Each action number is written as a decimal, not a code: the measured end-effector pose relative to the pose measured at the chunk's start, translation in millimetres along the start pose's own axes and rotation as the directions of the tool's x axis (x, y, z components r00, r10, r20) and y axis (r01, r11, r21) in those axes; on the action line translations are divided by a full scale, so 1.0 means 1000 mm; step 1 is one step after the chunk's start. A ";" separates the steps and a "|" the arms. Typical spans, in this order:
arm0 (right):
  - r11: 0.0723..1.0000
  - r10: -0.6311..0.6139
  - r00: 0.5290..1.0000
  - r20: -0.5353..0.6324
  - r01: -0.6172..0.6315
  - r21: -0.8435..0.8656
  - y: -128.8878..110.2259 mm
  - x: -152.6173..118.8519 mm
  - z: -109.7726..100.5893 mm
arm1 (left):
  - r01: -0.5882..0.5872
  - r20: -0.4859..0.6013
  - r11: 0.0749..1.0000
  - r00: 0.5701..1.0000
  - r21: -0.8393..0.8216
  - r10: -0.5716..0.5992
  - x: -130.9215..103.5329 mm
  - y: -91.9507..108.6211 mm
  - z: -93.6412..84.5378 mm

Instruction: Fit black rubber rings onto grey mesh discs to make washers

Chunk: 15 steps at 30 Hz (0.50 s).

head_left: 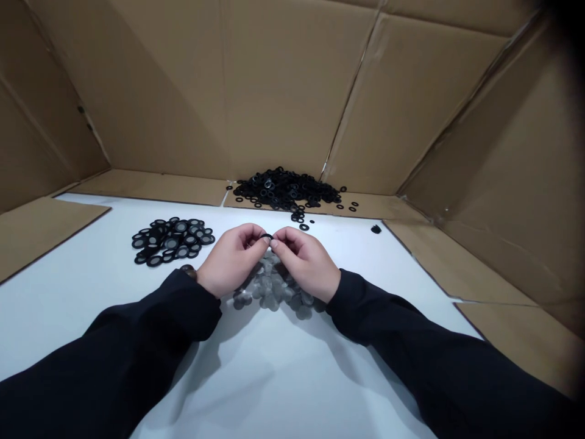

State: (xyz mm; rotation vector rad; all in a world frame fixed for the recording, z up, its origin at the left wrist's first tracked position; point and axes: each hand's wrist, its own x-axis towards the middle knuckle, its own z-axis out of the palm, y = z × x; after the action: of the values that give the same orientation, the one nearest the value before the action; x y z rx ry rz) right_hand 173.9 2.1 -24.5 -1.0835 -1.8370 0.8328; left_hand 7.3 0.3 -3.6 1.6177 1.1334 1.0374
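Observation:
My left hand (235,256) and my right hand (306,259) meet at the middle of the table, thumbs and fingers pinched together. Between their fingertips is a small black ring (266,236), mostly covered by the fingers. Whether a disc sits inside that ring I cannot tell. Directly below the hands lies a pile of thin grey mesh-like discs (272,289), partly hidden by them. Left of my left hand is a heap of black rings with grey discs in their centres (170,242). Farther back rises a large pile of plain black rings (286,188).
Cardboard walls (283,85) enclose the white table (283,384) at the back and sides, with cardboard flaps (159,186) along its edges. A few loose rings (304,227) lie in front of the back pile. A small black clump (375,229) sits to the right.

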 end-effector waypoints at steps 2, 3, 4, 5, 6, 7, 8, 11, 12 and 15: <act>1.000 -0.018 1.000 0.020 0.018 -0.007 0.000 0.000 -0.002 | 0.018 0.053 0.999 0.998 0.047 -0.020 0.000 -0.001 -0.001; 0.999 -0.029 0.999 0.039 0.030 -0.015 0.001 0.000 -0.003 | 0.021 0.085 0.997 0.996 0.076 -0.028 0.000 -0.001 -0.002; 0.999 -0.042 0.997 0.057 0.043 -0.025 0.000 0.000 -0.004 | 0.020 0.113 0.994 0.993 0.104 -0.032 0.000 -0.001 -0.003; 0.998 -0.051 0.996 0.071 0.054 -0.037 0.000 0.000 -0.005 | 0.014 0.129 0.992 0.991 0.125 -0.031 0.000 -0.001 -0.003; 0.997 -0.058 0.995 0.079 0.062 -0.049 0.000 0.000 -0.005 | 0.006 0.130 0.991 0.991 0.136 -0.024 0.000 -0.001 -0.004; 0.996 -0.061 0.995 0.082 0.066 -0.059 -0.001 0.001 -0.005 | -0.003 0.119 0.991 0.993 0.135 -0.013 0.000 0.000 -0.004; 0.996 -0.062 0.995 0.079 0.067 -0.063 -0.002 0.001 -0.005 | -0.011 0.099 0.992 0.995 0.123 -0.001 0.000 0.000 -0.003; 0.997 -0.047 0.997 0.054 0.050 -0.056 -0.004 0.001 -0.002 | -0.033 0.034 0.998 0.999 0.056 0.031 0.000 0.000 -0.001; 0.998 -0.036 0.998 0.047 0.038 -0.050 -0.004 0.001 -0.001 | -0.035 0.024 0.999 0.999 0.042 0.034 0.000 0.000 -0.001; 1.000 -0.005 1.000 0.003 0.005 -0.024 -0.003 -0.001 0.001 | -0.007 0.035 0.999 0.999 0.037 0.006 -0.001 0.001 -0.001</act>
State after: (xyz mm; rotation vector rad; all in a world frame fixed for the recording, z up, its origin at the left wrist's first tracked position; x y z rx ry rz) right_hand 171.6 -0.1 -22.6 -1.0932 -1.8562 0.8121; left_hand 6.4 -0.6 -2.4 1.6638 1.1314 0.9943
